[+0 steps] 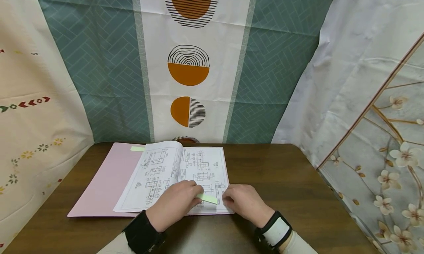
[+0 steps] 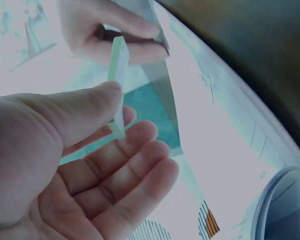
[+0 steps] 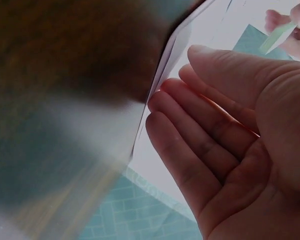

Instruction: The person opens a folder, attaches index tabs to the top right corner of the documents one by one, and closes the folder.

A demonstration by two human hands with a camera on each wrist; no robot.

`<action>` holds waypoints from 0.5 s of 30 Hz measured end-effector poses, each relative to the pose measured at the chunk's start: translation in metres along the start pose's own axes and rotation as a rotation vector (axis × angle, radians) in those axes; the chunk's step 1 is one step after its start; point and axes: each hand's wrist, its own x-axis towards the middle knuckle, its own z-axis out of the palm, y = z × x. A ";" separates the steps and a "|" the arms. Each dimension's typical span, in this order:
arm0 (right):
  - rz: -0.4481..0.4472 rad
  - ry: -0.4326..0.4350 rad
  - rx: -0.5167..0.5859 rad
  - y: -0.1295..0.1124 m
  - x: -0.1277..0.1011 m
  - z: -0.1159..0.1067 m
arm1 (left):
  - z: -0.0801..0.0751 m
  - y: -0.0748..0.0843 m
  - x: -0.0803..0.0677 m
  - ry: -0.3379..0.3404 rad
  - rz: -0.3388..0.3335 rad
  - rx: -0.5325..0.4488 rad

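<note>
A booklet of printed technical drawings lies spread on a pink folder. Over the right page's lower part, my left hand pinches a pale green sticky-note pad. In the left wrist view the pad stands out past the thumb, the other fingers loosely bent below it. My right hand is at the page's lower right edge. The right wrist view shows its fingers loosely bent beside that edge, thumb apart, nothing seen between them; whether the fingertips touch the paper, I cannot tell.
A light green sticky note is stuck on the folder's upper part. The brown wooden table extends to the right of the booklet. Patterned cloths hang behind the table and at both sides.
</note>
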 end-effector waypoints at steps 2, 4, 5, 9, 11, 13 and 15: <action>-0.004 -0.006 0.015 0.001 0.000 0.000 | 0.003 -0.004 0.005 0.009 -0.029 -0.017; -0.010 -0.010 0.028 0.002 0.001 0.000 | 0.006 -0.008 0.008 0.018 -0.059 -0.025; -0.014 -0.009 0.031 0.003 0.002 -0.001 | 0.008 -0.010 0.009 0.020 -0.070 -0.027; -0.006 0.007 0.030 0.003 0.008 -0.002 | 0.013 -0.015 0.013 0.024 -0.115 -0.022; 0.011 0.019 0.020 0.001 0.014 -0.003 | 0.015 -0.017 0.015 0.020 -0.141 -0.022; 0.033 0.026 0.016 -0.001 0.021 -0.006 | 0.017 -0.019 0.017 0.019 -0.167 -0.025; 0.046 0.042 0.014 -0.005 0.028 -0.008 | 0.018 -0.021 0.018 0.024 -0.184 -0.030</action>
